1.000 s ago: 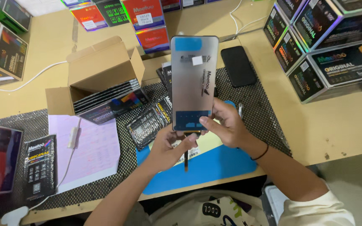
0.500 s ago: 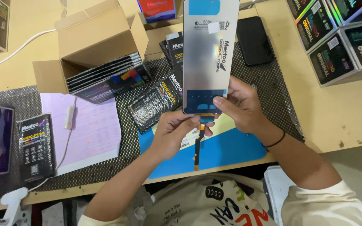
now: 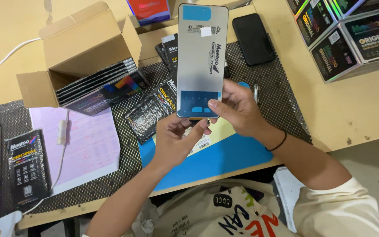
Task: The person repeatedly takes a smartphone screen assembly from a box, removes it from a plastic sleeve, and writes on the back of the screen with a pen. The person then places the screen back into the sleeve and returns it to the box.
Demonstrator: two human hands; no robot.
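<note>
Both hands raised over the bench. Right hand [image 3: 237, 109] grips the near end of a grey phone screen panel [image 3: 202, 57], thumb across its front, panel upright above the black mesh mat [image 3: 281, 109]. Left hand [image 3: 176, 140] pinches the panel's bottom edge from below. Blue mat [image 3: 224, 158] lies under the hands. Open cardboard box [image 3: 88, 52] far left; black phone [image 3: 253, 38] just right of the panel.

Tan wooden worktable [image 3: 356, 114], grey floor [image 3: 373, 162]
</note>
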